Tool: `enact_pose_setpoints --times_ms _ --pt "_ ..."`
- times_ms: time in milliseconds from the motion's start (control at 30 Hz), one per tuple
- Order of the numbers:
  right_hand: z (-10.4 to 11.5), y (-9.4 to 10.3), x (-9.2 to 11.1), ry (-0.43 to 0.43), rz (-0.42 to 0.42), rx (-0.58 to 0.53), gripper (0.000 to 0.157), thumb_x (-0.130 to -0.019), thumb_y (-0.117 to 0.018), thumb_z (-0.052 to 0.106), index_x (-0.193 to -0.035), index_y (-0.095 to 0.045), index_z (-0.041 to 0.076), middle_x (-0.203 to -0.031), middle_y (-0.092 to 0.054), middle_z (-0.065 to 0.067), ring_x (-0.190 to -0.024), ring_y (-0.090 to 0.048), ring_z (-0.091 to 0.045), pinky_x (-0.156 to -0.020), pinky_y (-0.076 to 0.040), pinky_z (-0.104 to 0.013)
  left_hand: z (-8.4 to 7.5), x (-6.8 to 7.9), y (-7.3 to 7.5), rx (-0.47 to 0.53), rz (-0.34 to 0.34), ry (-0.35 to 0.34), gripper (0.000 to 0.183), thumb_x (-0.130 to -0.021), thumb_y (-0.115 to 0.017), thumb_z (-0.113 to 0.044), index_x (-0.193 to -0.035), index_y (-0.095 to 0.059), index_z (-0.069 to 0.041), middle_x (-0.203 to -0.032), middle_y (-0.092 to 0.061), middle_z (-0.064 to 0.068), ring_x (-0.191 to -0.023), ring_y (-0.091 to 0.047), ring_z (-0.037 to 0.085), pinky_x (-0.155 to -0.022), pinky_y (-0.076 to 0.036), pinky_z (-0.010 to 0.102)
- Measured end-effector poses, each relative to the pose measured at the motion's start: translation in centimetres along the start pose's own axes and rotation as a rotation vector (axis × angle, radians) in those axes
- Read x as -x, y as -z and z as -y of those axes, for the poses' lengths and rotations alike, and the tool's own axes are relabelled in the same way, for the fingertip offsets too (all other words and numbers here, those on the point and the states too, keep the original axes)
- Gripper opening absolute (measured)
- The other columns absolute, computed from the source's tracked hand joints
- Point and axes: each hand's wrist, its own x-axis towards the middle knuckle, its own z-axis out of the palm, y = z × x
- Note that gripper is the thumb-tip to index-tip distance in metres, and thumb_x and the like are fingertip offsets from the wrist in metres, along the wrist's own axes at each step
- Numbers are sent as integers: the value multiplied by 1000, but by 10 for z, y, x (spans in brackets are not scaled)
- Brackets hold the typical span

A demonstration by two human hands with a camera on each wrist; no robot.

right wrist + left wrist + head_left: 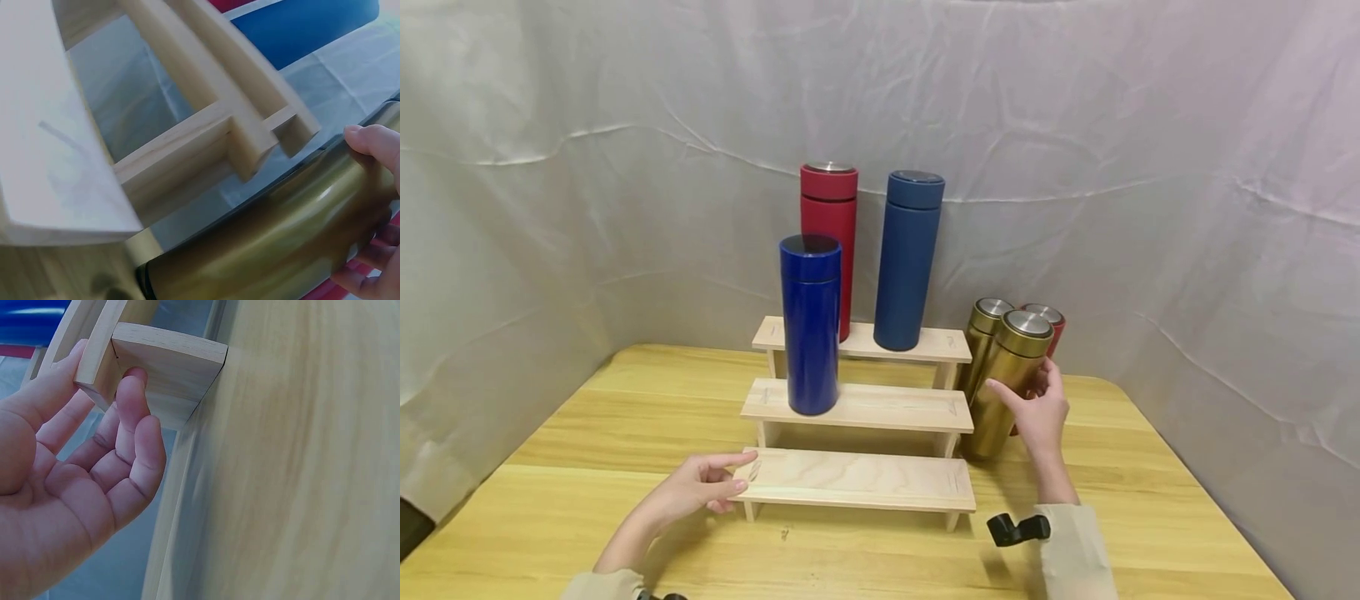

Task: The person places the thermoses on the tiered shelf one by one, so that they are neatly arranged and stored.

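Note:
My left hand (pixel 692 485) pinches the left end of the lowest step of a three-step wooden display stand (pixel 857 479). In the left wrist view, its thumb lies on top of the board and curled fingers (pixel 132 403) reach underneath. At the stand's right side, my right hand (pixel 1037 412) grips a gold thermos (pixel 1009 375) with a steel-topped lid, thumb on the near side. This thermos leans slightly to the right. Behind it stand another gold thermos (pixel 983 333) and a red thermos (pixel 1054 321), both partly hidden.
A glossy blue thermos (pixel 811 333) stands on the middle step, toward the left. On the top step are a tall red thermos (pixel 842 225) and a matte blue thermos (pixel 910 258). The wooden table (pixel 587 450) meets a grey cloth backdrop (pixel 700 208) behind.

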Motion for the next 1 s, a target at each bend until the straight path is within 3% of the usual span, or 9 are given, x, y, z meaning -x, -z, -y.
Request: enact_pose_setpoints --times_ms 167,300,367,433,533,600,1000 --pt "21 7 1 9 -12 3 67 -67 -79 12 -124 -45 3 -101 -56 -12 -89 -50 -14 -72 -42 -22 0 0 0 -4 -2 1 52 -87 -57 -10 -128 -35 12 -71 -51 6 -59 -53 11 -60 -50 30" --pt "-10 13 -16 96 -21 -129 70 -61 -82 14 -122 -49 8 -99 -57 -11 -87 -52 -17 -69 -42 -20 1 -1 0 -4 3 -7 51 -87 -57 -9 -128 -35 12 -70 -51 5 -59 -53 11 -60 -50 30" --pt "-13 15 -19 109 -26 -148 70 -60 -83 17 -121 -50 10 -98 -57 -11 -86 -52 -18 -69 -42 -21 2 -1 0 -2 4 -10 51 -87 -57 -9 -128 -35 12 -71 -52 5 -59 -53 10 -60 -50 30" --pt "-4 17 -16 113 -30 -133 67 -61 -83 15 -120 -50 9 -96 -57 -11 -85 -52 -18 -68 -43 -21 2 -1 1 -2 3 -11 51 -87 -57 -9 -128 -35 12 -71 -52 5 -59 -53 10 -59 -50 29" --pt "41 20 -1 82 -39 -15 62 -67 -78 11 -121 -49 4 -91 -57 -4 -82 -51 -14 -67 -43 -20 2 -1 1 -3 1 -9 51 -87 -57 -9 -128 -35 12 -71 -53 6 -59 -53 10 -59 -50 29" --pt "52 22 1 90 -38 -4 60 -68 -77 7 -121 -49 2 -89 -55 0 -80 -51 -10 -65 -43 -17 1 0 1 -9 1 -10 52 -87 -57 -9 -128 -35 12 -72 -54 7 -60 -54 12 -60 -50 30" --pt "66 36 -3 152 -48 11 52 -66 -78 6 -112 -54 5 -81 -55 5 -73 -52 -9 -56 -42 -14 2 0 2 -1 16 -16 53 -87 -57 -9 -128 -33 13 -75 -57 11 -61 -56 14 -61 -50 30"
